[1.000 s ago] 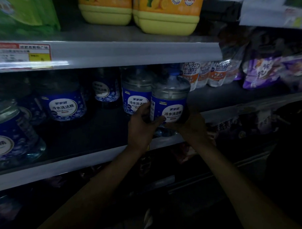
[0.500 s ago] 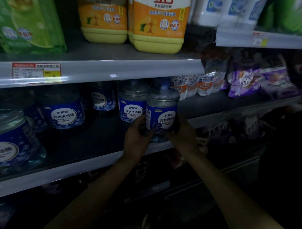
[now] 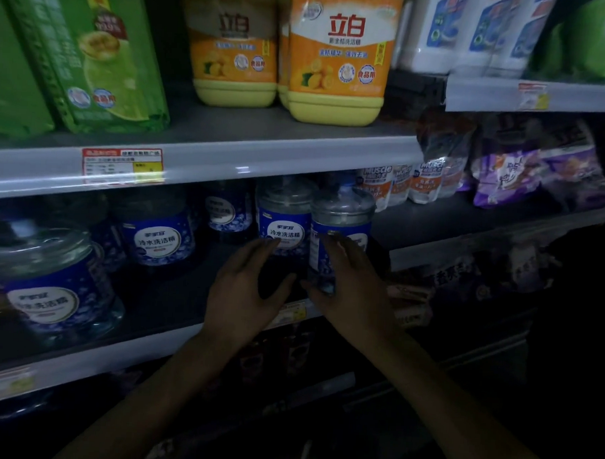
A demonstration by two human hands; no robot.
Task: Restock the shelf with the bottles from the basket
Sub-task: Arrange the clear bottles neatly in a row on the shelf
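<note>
Flanking the front bottle (image 3: 342,220), left hand (image 3: 247,289) and right hand (image 3: 347,282) hover, grip apart.

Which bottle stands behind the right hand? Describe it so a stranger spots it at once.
Start at the orange jug on the upper shelf; on the middle shelf directly below stands a group of clear bottles with blue labels. The bottle is the rightmost of them, just behind the right hand. Unlike its neighbour to the left, its label is turned partly aside.
</note>
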